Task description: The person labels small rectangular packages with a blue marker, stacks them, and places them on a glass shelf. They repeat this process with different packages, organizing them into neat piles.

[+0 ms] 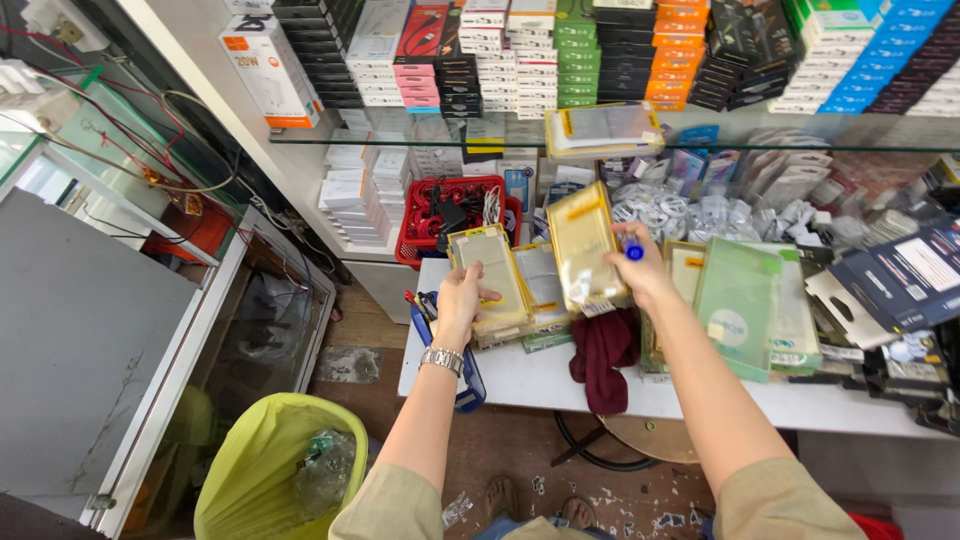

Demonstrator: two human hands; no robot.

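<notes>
My left hand (459, 300), with a metal watch on its wrist, grips a stack of clear yellow-edged flat packets (492, 278) that rests on the white table (545, 385). My right hand (640, 272) holds up one more such packet (583, 245), tilted, together with a blue-capped marker (634, 251) between the fingers. Both hands are over the table's left part, about a hand's width apart.
Green and clear packets (745, 305) are piled to the right. A dark red cloth (603, 355) hangs off the table front. A red basket of cables (450, 215) stands behind. Stacked boxes fill the glass shelf (620, 55). A yellow-green lined bin (280, 470) stands on the floor at the left.
</notes>
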